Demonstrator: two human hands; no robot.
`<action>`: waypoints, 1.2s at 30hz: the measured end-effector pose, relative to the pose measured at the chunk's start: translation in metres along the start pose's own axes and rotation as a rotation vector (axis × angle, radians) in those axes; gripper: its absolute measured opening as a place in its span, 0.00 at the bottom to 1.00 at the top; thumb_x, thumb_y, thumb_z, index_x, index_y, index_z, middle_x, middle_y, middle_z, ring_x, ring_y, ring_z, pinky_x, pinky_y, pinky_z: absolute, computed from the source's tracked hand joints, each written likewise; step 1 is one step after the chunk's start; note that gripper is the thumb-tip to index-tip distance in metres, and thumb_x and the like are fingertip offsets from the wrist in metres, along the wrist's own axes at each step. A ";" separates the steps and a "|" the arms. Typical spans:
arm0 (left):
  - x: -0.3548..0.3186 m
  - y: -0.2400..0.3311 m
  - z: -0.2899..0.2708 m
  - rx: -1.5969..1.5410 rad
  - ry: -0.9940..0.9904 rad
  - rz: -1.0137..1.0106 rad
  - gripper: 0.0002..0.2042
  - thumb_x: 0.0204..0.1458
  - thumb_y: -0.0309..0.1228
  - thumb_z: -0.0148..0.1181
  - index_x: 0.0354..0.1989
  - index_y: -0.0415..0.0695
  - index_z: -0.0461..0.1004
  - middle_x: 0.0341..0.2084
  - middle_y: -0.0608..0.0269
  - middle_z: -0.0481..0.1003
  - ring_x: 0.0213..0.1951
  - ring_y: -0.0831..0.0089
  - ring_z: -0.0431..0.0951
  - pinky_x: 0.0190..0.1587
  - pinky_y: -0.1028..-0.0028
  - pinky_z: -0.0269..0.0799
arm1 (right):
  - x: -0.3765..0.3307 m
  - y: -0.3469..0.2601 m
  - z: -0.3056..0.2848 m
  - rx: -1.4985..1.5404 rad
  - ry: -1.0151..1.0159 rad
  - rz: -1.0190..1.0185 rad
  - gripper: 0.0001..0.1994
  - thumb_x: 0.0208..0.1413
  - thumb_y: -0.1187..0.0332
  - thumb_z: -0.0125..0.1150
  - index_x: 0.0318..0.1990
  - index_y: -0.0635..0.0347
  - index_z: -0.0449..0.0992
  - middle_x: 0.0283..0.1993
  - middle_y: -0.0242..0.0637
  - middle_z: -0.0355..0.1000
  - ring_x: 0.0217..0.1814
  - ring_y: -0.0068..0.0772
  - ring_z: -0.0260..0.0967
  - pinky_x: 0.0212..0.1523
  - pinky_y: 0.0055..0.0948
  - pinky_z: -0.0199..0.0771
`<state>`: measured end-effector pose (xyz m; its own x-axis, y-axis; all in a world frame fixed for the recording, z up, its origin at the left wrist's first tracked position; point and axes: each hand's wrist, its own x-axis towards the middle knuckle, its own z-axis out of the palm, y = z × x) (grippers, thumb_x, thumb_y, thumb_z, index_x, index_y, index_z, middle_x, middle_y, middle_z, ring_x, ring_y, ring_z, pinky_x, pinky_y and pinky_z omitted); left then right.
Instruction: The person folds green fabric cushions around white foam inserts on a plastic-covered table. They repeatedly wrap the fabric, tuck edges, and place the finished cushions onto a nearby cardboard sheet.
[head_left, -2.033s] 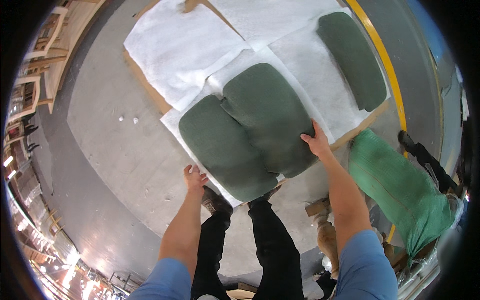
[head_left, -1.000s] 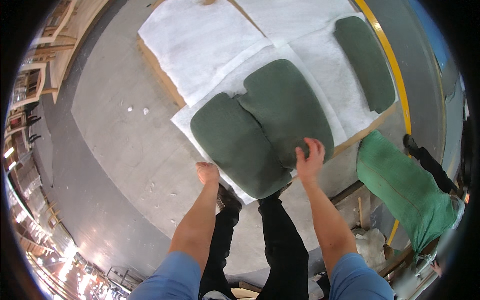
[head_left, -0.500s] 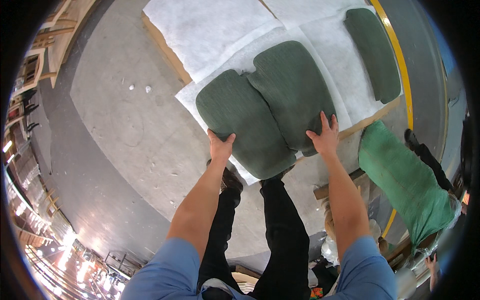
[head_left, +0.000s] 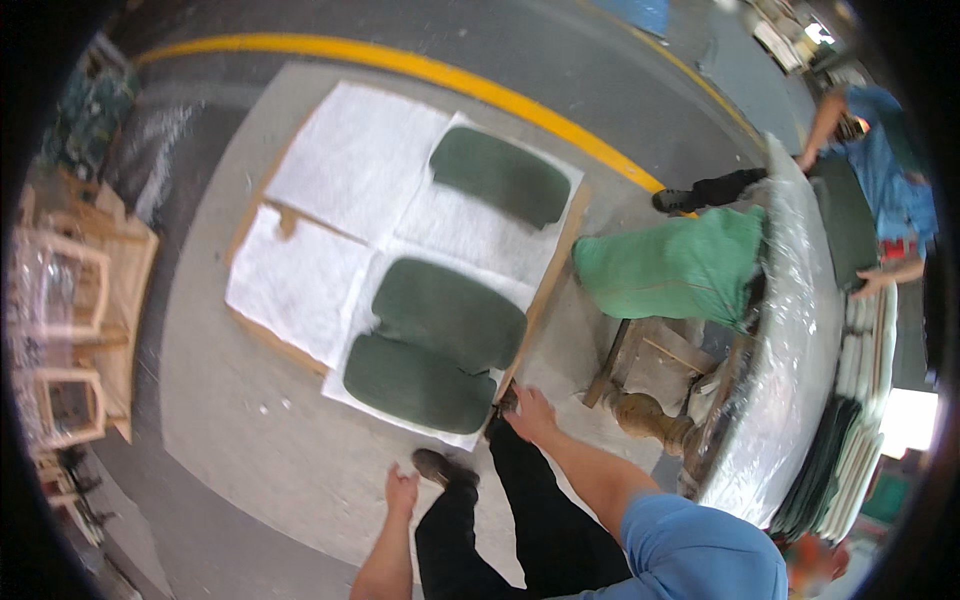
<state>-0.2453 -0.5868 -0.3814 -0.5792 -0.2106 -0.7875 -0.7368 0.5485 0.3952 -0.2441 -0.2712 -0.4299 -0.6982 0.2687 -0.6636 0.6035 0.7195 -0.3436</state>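
Observation:
Two dark green upholstered cushions, the farther one and the nearer one, lie side by side on a white padding sheet. A third green cushion rests on another white sheet beyond them. My left hand hangs over the floor, off the near edge of the sheets, holding nothing, its thumb and fingers apart. My right hand is beside the near right corner of the sheets, by my shoe; its fingers are somewhat blurred but look spread with nothing in them.
Cardboard edges show under the sheets. At the right are a green woven sack, a plastic-wrapped stack and a wooden turned post. A co-worker handles a green cushion there. Wooden chair frames stand at the left.
Both my hands have come off the two cushions, which lie on the sheet. My view has turned toward the right, bringing the co-worker and wrapped stack into sight.

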 end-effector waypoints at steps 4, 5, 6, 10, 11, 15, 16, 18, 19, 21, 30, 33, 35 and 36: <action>-0.095 0.001 -0.043 -0.168 -0.269 -0.314 0.31 0.61 0.34 0.68 0.71 0.42 0.65 0.45 0.53 0.82 0.32 0.66 0.84 0.31 0.68 0.77 | -0.121 0.036 -0.005 0.079 -0.091 0.228 0.37 0.56 0.52 0.71 0.74 0.45 0.66 0.72 0.51 0.66 0.73 0.57 0.66 0.67 0.60 0.70; -0.107 0.002 -0.053 -0.124 -0.307 -0.296 0.31 0.61 0.35 0.68 0.71 0.43 0.66 0.45 0.54 0.82 0.32 0.65 0.84 0.32 0.68 0.77 | -0.146 0.045 -0.007 0.109 -0.077 0.238 0.38 0.56 0.52 0.71 0.74 0.47 0.66 0.71 0.52 0.68 0.72 0.57 0.67 0.67 0.57 0.70; -0.118 0.001 -0.062 -0.076 -0.345 -0.276 0.31 0.61 0.36 0.68 0.71 0.43 0.66 0.45 0.54 0.82 0.33 0.65 0.85 0.32 0.68 0.78 | -0.169 0.053 -0.009 0.140 -0.060 0.248 0.38 0.56 0.51 0.71 0.74 0.48 0.66 0.70 0.53 0.69 0.71 0.57 0.68 0.68 0.55 0.71; -0.137 -0.010 -0.107 0.158 -0.443 -0.145 0.31 0.60 0.40 0.69 0.70 0.43 0.67 0.45 0.57 0.82 0.32 0.66 0.85 0.32 0.66 0.78 | -0.267 0.085 -0.007 0.320 0.085 0.288 0.39 0.55 0.52 0.72 0.72 0.55 0.68 0.61 0.53 0.77 0.64 0.55 0.75 0.65 0.45 0.75; -0.137 -0.008 -0.119 0.248 -0.436 -0.085 0.31 0.60 0.41 0.70 0.69 0.44 0.68 0.43 0.57 0.82 0.31 0.66 0.84 0.33 0.64 0.78 | -0.296 0.091 -0.002 0.394 0.133 0.329 0.38 0.54 0.52 0.72 0.72 0.55 0.69 0.59 0.53 0.78 0.63 0.55 0.76 0.64 0.45 0.76; -0.152 0.015 -0.164 0.320 -0.246 0.057 0.22 0.58 0.40 0.65 0.58 0.42 0.77 0.32 0.60 0.81 0.22 0.66 0.79 0.21 0.65 0.70 | -0.397 0.119 0.027 0.697 0.219 0.545 0.37 0.53 0.54 0.72 0.69 0.59 0.72 0.53 0.54 0.82 0.58 0.52 0.80 0.60 0.45 0.79; -0.156 0.026 -0.177 0.351 -0.260 0.057 0.17 0.57 0.39 0.65 0.50 0.41 0.78 0.30 0.60 0.80 0.22 0.65 0.79 0.20 0.65 0.69 | -0.419 0.125 0.036 0.776 0.202 0.607 0.36 0.52 0.55 0.73 0.69 0.60 0.72 0.52 0.54 0.82 0.57 0.51 0.81 0.59 0.44 0.79; -0.168 0.050 -0.174 0.467 -0.292 0.110 0.12 0.56 0.38 0.65 0.39 0.41 0.79 0.26 0.60 0.78 0.21 0.65 0.79 0.19 0.64 0.69 | -0.471 0.165 0.084 0.876 0.349 0.719 0.34 0.55 0.60 0.72 0.69 0.61 0.71 0.43 0.47 0.82 0.40 0.41 0.81 0.39 0.39 0.80; -0.175 0.061 -0.166 0.529 -0.280 0.168 0.11 0.56 0.37 0.64 0.34 0.41 0.78 0.25 0.60 0.78 0.21 0.65 0.79 0.19 0.64 0.69 | -0.495 0.184 0.106 0.911 0.436 0.765 0.34 0.57 0.62 0.72 0.70 0.61 0.70 0.39 0.43 0.82 0.32 0.36 0.82 0.29 0.37 0.80; -0.195 0.085 -0.145 0.593 -0.263 0.210 0.11 0.55 0.36 0.64 0.37 0.41 0.79 0.25 0.60 0.78 0.21 0.66 0.79 0.18 0.63 0.69 | -0.541 0.213 0.150 1.026 0.517 0.884 0.34 0.56 0.65 0.72 0.70 0.63 0.70 0.35 0.42 0.80 0.25 0.30 0.78 0.19 0.33 0.71; -0.370 0.086 0.067 0.634 -0.528 0.469 0.19 0.58 0.41 0.65 0.54 0.43 0.80 0.28 0.62 0.78 0.23 0.71 0.77 0.23 0.68 0.73 | -0.701 0.283 0.202 1.481 0.475 1.098 0.33 0.60 0.65 0.69 0.71 0.63 0.66 0.42 0.48 0.80 0.27 0.39 0.79 0.23 0.41 0.75; -0.426 0.067 0.149 0.851 -0.758 0.579 0.24 0.61 0.45 0.65 0.60 0.44 0.78 0.33 0.60 0.80 0.30 0.70 0.80 0.30 0.67 0.77 | -0.728 0.323 0.192 1.639 0.570 1.138 0.33 0.63 0.65 0.67 0.73 0.59 0.62 0.47 0.47 0.78 0.31 0.40 0.79 0.23 0.41 0.73; -0.465 0.057 0.204 0.985 -0.903 0.706 0.25 0.63 0.47 0.64 0.64 0.46 0.77 0.36 0.59 0.82 0.33 0.69 0.81 0.34 0.67 0.78 | -0.746 0.347 0.188 1.710 0.604 1.179 0.32 0.64 0.65 0.67 0.73 0.58 0.63 0.46 0.46 0.78 0.32 0.40 0.79 0.22 0.39 0.71; -0.484 0.053 0.229 1.023 -0.934 0.764 0.25 0.64 0.46 0.64 0.65 0.46 0.76 0.35 0.60 0.82 0.33 0.71 0.80 0.36 0.68 0.77 | -0.756 0.367 0.179 1.740 0.668 1.208 0.31 0.64 0.65 0.67 0.73 0.58 0.64 0.46 0.46 0.79 0.33 0.40 0.80 0.22 0.38 0.70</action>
<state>0.0758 -0.2712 -0.0878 0.0060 0.6997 -0.7144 0.3773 0.6600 0.6496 0.5742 -0.3255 -0.1732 0.3958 0.4005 -0.8264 0.1012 -0.9134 -0.3942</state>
